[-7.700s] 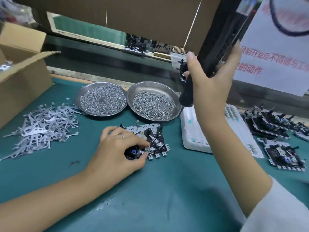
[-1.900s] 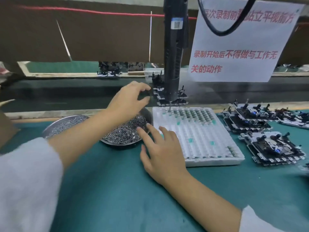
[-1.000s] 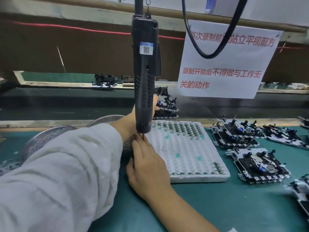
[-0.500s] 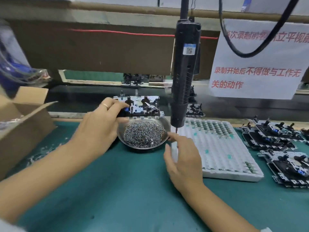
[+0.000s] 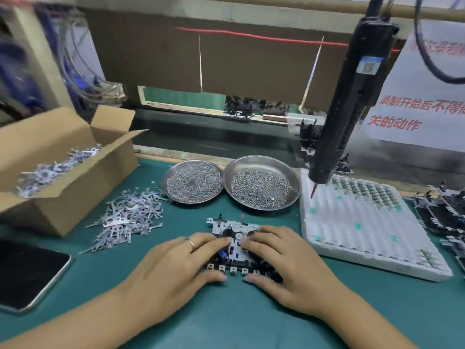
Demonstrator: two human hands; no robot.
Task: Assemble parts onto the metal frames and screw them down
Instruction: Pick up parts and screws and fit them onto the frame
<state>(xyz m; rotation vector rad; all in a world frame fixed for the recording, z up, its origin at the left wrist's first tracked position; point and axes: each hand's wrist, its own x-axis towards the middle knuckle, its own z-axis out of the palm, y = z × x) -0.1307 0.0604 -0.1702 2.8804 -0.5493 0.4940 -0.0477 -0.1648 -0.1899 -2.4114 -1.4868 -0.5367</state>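
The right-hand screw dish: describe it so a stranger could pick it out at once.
Start at the green mat and find the white foam tray on its right side. Just left of that tray's far corner sit two round metal dishes, rims touching. The one wanted is the dish next to the tray: its screws lie thinner, leaving bare rim, while the left dish is fuller.

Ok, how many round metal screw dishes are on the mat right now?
2. One round steel dish sits left, beside the loose metal brackets; the second steel dish touches its right edge, next to the white foam tray. None appears hidden.
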